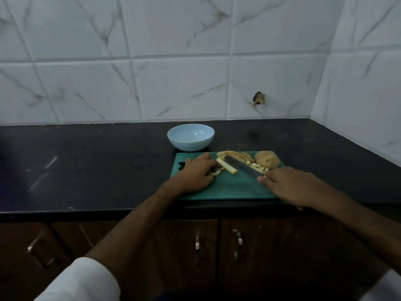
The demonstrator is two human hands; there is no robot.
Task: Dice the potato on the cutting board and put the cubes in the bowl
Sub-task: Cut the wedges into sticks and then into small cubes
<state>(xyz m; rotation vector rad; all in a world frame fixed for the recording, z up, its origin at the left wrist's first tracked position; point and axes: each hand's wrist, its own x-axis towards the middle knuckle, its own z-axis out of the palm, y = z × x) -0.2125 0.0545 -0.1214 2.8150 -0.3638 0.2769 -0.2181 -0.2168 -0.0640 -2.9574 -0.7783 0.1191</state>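
On the green cutting board (pixel 227 187) lie pale potato sticks (pixel 226 167), small cubes (pixel 258 168), peels (pixel 236 155) and an unpeeled potato piece (pixel 267 162) at the far right. My left hand (pixel 197 172) rests on the board's left part, fingertips pressing the near end of the sticks. My right hand (pixel 288 185) grips the handle of a knife (pixel 243 167), whose blade lies across the board just right of the sticks. A light blue bowl (pixel 190 137) stands empty behind the board.
The black countertop (pixel 86 166) stretches left of the board, and its front edge runs just below the board. White marble-look tiled walls meet in a corner at the right. Brown cabinet doors with metal handles (pixel 197 244) sit below.
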